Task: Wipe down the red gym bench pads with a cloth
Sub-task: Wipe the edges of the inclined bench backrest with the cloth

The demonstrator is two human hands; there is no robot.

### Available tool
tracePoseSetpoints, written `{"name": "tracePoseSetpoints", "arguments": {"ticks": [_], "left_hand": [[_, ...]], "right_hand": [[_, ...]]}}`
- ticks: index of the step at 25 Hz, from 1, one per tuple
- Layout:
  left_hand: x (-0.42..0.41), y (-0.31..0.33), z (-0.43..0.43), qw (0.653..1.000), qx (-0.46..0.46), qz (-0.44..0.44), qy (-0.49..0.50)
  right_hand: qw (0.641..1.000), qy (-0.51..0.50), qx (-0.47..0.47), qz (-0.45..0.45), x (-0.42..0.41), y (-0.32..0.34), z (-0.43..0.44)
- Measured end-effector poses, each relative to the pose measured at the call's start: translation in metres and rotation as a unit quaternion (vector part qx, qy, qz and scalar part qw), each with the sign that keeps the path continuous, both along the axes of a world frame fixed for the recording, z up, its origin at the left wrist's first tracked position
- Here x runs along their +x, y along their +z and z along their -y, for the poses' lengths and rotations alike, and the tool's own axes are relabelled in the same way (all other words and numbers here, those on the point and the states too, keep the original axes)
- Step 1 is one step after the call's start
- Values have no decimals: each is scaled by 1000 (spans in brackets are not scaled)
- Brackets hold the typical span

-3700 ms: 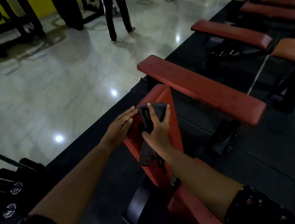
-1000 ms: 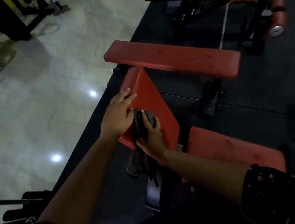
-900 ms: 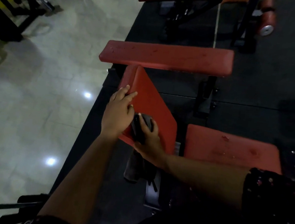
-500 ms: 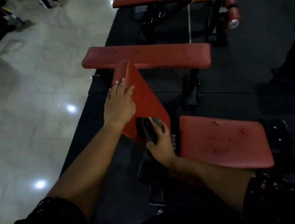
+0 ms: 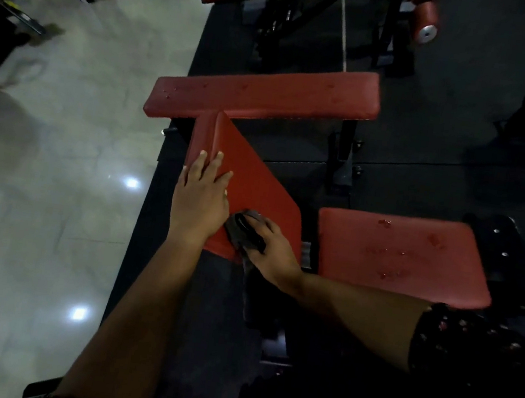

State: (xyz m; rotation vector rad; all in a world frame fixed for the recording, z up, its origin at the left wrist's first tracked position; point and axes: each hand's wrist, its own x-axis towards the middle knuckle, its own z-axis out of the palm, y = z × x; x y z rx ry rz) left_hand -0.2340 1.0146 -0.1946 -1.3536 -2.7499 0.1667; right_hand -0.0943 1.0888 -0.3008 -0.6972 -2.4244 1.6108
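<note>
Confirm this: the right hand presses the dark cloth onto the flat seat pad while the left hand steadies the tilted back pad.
Wrong pad. The head view shows the right hand pressing the dark cloth onto the tilted back pad, not the flat seat pad beside it. The left hand does steady the back pad.

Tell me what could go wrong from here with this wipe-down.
1. The left hand lies flat on the tilted pad, right beside the cloth gripped in the right hand; the patch under it may go unwiped.
2. The cloth's loose tail hangs below the pad and might catch underneath.
3. Spots show on the seat pad; it could get skipped.
</note>
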Motion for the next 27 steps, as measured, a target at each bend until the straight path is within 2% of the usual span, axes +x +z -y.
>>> {"name": "tracePoseSetpoints", "arguments": {"ticks": [4,7,13,16,19,23,27], "left_hand": [[-2,-6,-6,999,-28,-23,17],[-11,-5,-19,998,-19,-67,-12],[-19,-9,-42,992,-72,-106,-6],[-20,-9,-42,989,-106,-107,-2],[-17,-5,-45,988,-111,-104,4],[-14,-5,-45,985,-131,-108,11],[-11,-5,-49,982,-125,-134,-32]], "right_hand": [[1000,8,-28,9,-45,3,-55],[1000,19,-11,2,-91,9,-105],[992,96,-13,83,-177,-8,-182],[989,110,-80,62,-167,-8,-177],[986,79,-140,41,-139,-13,-156],[983,76,-126,110,-97,-19,-120],[986,104,-93,92,-46,-27,-70]]}}
